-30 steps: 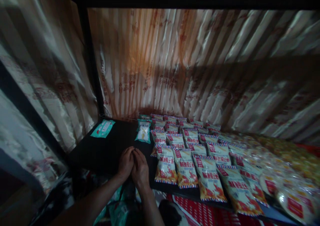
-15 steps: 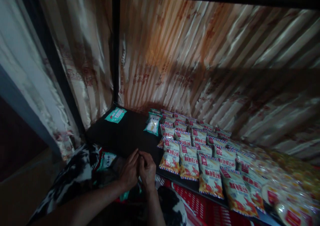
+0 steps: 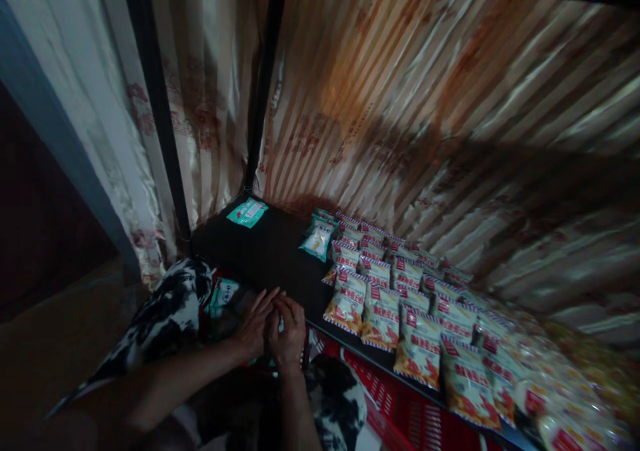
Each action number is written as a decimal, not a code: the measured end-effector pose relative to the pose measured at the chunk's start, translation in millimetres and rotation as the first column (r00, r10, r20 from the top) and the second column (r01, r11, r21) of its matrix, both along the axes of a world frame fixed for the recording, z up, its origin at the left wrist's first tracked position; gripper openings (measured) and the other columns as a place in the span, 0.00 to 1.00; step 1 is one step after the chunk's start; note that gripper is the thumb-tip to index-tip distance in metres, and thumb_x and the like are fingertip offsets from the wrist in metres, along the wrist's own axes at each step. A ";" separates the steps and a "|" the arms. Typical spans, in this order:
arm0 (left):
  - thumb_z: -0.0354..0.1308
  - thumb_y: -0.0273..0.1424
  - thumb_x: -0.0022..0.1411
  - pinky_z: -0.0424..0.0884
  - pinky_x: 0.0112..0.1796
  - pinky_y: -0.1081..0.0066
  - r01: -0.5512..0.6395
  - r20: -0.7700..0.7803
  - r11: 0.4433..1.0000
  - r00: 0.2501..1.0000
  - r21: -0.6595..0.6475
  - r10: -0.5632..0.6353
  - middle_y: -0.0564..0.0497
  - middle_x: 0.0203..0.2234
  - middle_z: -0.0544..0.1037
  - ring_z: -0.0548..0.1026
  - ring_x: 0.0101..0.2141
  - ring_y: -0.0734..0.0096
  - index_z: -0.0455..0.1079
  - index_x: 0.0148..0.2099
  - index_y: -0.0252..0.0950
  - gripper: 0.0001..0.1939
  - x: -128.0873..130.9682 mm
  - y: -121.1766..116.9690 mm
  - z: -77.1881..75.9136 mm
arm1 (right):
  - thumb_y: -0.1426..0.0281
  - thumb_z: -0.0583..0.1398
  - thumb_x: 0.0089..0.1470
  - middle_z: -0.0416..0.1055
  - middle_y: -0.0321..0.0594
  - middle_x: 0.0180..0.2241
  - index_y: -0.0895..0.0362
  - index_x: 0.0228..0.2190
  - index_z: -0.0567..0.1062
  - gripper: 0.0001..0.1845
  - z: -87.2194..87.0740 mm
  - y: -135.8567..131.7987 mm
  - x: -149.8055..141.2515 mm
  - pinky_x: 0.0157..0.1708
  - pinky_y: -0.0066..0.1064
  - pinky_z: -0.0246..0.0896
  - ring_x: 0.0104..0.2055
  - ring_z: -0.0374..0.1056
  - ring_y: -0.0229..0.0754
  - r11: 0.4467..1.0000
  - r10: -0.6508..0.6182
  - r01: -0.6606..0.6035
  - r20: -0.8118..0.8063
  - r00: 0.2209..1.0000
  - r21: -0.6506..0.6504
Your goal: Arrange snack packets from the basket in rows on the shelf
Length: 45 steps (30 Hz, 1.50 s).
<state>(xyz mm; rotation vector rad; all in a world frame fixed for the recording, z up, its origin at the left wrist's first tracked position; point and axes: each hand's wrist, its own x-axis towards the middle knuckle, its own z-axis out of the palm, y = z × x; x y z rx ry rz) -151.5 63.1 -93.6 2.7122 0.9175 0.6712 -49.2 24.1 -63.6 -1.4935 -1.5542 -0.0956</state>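
Note:
My left hand is over my lap at the front edge of a black shelf board. Its fingers are stretched out and slightly apart, the tips meeting those of my right hand. The fingers of my right hand are curled inward; whatever they may hold is hidden in the dim light. Beside my left forearm, a teal snack bag lies in a red-edged container on my lap. Farther back on the board are a teal and white snack bag and a flat teal packet.
Rows of cream and orange snack bags cover the right of the board. Round clear-wrapped packs lie beyond them. A red plastic basket is below the front edge. Pleated curtains and a dark post enclose the back.
The view has turned slightly left, so the scene sits differently. My left fingers have straightened from a pinch, while my hands remain together. The bags on the board stay in place.

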 end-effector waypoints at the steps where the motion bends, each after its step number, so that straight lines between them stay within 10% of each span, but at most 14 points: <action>1: 0.49 0.30 0.63 0.50 0.60 0.55 0.003 -0.007 1.000 1.000 -0.008 -0.003 0.47 0.61 0.59 0.49 0.63 0.63 0.50 0.64 0.37 0.28 -2.3 -0.5 -2.3 | 0.77 0.52 0.54 0.69 0.45 0.39 0.57 0.39 0.74 0.14 -2.0 -1.4 -3.9 0.43 0.38 0.64 0.44 0.64 0.42 1.000 -0.007 0.007 0.005 1.000 0.001; 19: 0.47 0.19 0.54 0.60 0.57 0.57 -0.175 -0.042 0.954 0.984 -0.241 0.170 0.43 0.61 0.57 0.53 0.61 0.58 0.62 0.57 0.32 0.27 -52.0 -3.1 -59.4 | 0.74 0.52 0.50 0.67 0.54 0.45 0.61 0.37 0.76 0.15 -63.6 -2.5 -17.9 0.50 0.42 0.58 0.49 0.62 0.50 0.872 -0.085 0.069 -0.011 0.996 -0.485; 30: 0.45 0.32 0.63 0.65 0.51 0.56 -0.177 0.000 0.932 0.982 -0.316 0.187 0.44 0.47 0.73 0.68 0.49 0.60 0.71 0.44 0.36 0.15 -61.1 -21.4 -51.8 | 0.74 0.51 0.52 0.74 0.46 0.34 0.59 0.33 0.77 0.14 -61.7 -3.8 -10.6 0.41 0.30 0.60 0.38 0.68 0.42 0.757 0.025 -0.050 -0.047 0.999 -0.652; 45: 0.57 0.47 0.51 0.62 0.54 0.56 0.054 -0.089 0.859 0.989 -0.510 -0.115 0.38 0.58 0.62 0.62 0.57 0.49 0.57 0.61 0.34 0.39 -72.8 -22.4 -46.5 | 0.72 0.52 0.52 0.75 0.45 0.38 0.57 0.37 0.77 0.15 -61.0 -6.4 -5.8 0.44 0.31 0.61 0.42 0.70 0.43 0.684 0.036 -0.091 -0.091 0.995 -0.724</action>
